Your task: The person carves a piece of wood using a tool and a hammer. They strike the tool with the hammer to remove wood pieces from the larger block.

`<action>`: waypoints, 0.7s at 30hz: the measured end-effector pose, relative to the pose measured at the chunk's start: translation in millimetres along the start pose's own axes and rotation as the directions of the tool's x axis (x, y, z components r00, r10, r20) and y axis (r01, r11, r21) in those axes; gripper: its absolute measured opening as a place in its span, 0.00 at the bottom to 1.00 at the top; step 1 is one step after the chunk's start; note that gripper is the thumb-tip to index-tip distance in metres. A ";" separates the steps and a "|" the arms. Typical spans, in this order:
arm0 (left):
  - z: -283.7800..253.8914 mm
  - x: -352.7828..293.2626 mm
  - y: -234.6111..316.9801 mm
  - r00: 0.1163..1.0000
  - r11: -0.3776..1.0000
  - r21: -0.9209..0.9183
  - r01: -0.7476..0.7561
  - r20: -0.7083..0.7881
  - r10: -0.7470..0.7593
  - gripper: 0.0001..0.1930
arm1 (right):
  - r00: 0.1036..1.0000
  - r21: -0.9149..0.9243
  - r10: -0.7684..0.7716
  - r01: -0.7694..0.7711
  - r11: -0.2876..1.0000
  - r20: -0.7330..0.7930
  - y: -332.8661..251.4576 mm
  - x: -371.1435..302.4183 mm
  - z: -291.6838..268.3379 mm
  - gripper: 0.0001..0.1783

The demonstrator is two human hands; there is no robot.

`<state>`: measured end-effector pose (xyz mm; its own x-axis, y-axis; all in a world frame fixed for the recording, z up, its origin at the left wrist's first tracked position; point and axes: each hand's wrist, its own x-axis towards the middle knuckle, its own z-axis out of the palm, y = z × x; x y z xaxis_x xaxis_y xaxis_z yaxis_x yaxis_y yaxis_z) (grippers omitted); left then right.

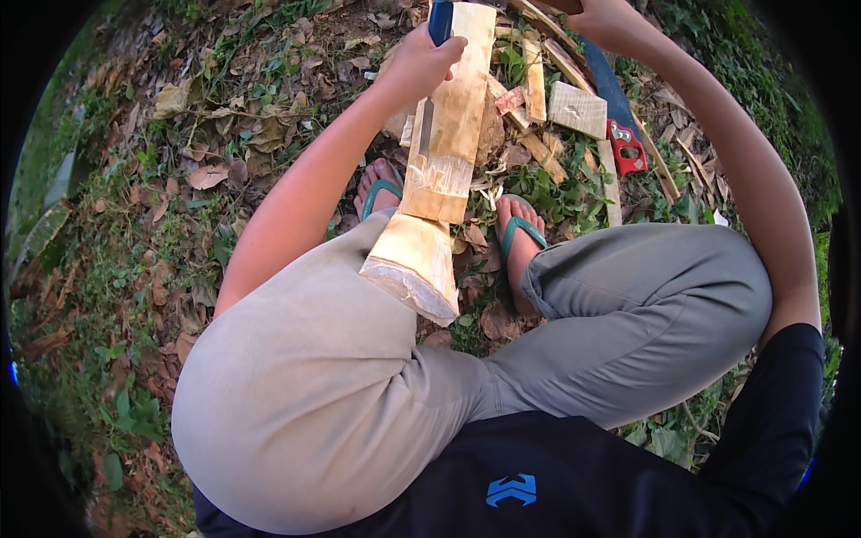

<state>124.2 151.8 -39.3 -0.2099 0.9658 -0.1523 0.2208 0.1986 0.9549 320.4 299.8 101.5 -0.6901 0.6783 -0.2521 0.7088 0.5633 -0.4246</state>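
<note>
A pale carved wooden block (459, 108) slants between my feet, its upper end by the top edge. Lower down it has a stepped notch, and its flared, rough-cut end (417, 282) rests against my left leg. My left hand (423, 65) is closed around the blue handle of a chisel (426, 130). The chisel's blade points down toward me and lies along the block's left face. At the top edge my right hand (605, 22) is partly cut off. Its fingers close on a brown thing, of which too little shows to name it.
Right of the block lies a handsaw (626, 145) with a red handle and blue blade. Several wood offcuts (577, 109) and strips are scattered beside it. Dry leaves and low green plants cover the ground. My feet in green flip-flops (522, 235) flank the block.
</note>
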 end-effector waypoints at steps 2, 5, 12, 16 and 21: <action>-1.2 -0.2 -2.9 1.000 1.000 -0.022 -0.011 -0.019 0.011 0.14 | 0.992 0.066 0.059 -0.052 0.996 -0.110 -10.9 -0.8 12.4 0.18; -1.0 -2.0 -0.6 1.000 1.000 -0.023 -0.011 -0.017 0.011 0.14 | 0.989 0.103 0.070 -0.057 0.993 -0.132 -8.2 -0.8 19.4 0.18; 0.8 0.4 -2.5 0.999 0.998 -0.049 -0.033 -0.017 0.032 0.14 | 0.976 0.122 0.151 -0.132 0.984 -0.159 22.8 7.2 23.7 0.17; 2.1 -1.6 0.7 0.999 0.996 -0.084 -0.043 -0.021 0.041 0.13 | 0.993 0.164 0.058 -0.040 0.986 -0.104 0.6 0.7 19.7 0.20; 0.7 -2.7 -0.7 1.000 0.995 -0.099 -0.003 -0.008 0.002 0.14 | 0.996 0.069 0.062 -0.057 0.996 -0.068 15.3 5.1 17.2 0.23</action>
<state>125.2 149.2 -39.8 -0.2169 0.9649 -0.1480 0.1260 0.1780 0.9759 325.3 303.7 78.7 -0.6335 0.7425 -0.2177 0.7352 0.4901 -0.4682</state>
